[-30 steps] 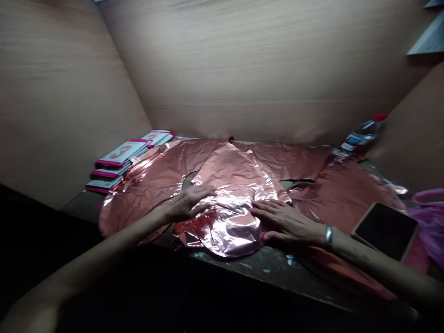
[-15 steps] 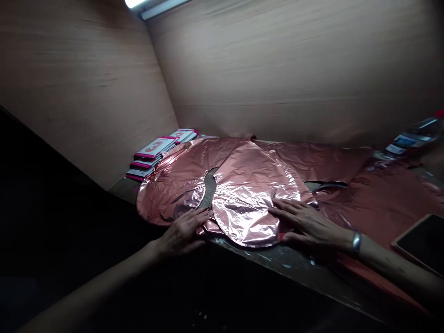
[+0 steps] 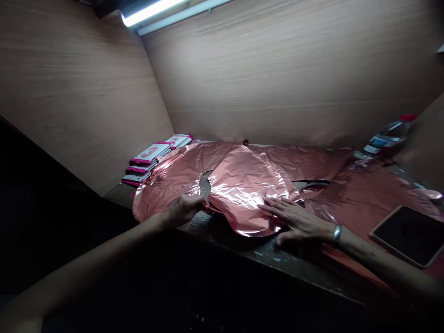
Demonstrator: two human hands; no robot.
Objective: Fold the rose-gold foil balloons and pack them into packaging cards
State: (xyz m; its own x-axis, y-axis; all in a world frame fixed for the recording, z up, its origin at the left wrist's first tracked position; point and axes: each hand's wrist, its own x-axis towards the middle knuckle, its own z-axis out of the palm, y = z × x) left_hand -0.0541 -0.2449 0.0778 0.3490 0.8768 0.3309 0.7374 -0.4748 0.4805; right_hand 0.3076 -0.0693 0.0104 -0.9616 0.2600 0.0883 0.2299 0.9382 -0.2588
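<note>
A shiny rose-gold foil balloon [image 3: 243,180], flat and uninflated, lies over the work table. My left hand [image 3: 185,208] is closed at the foil's near left edge, thumb and fingers pinching it and lifting it slightly. On the right, my right hand [image 3: 294,217] lies flat on the balloon with its fingers stretched out, its thumb near the table's front edge. A curved gap in the foil shows the dark tabletop beside my left hand. More flat rose-gold foil [image 3: 367,194] spreads to the right, partly under my right forearm.
Stacked white and pink packets [image 3: 151,152] sit at the back left against the wooden wall [image 3: 277,74]. A clear bottle [image 3: 388,136] with a red cap leans at the back right. A dark-screened phone or tablet [image 3: 409,236] rests on foil at the right.
My left hand has gone from lying on the foil's edge to pinching it and raising it a little. My right hand stays on the foil. The whole view has shifted slightly.
</note>
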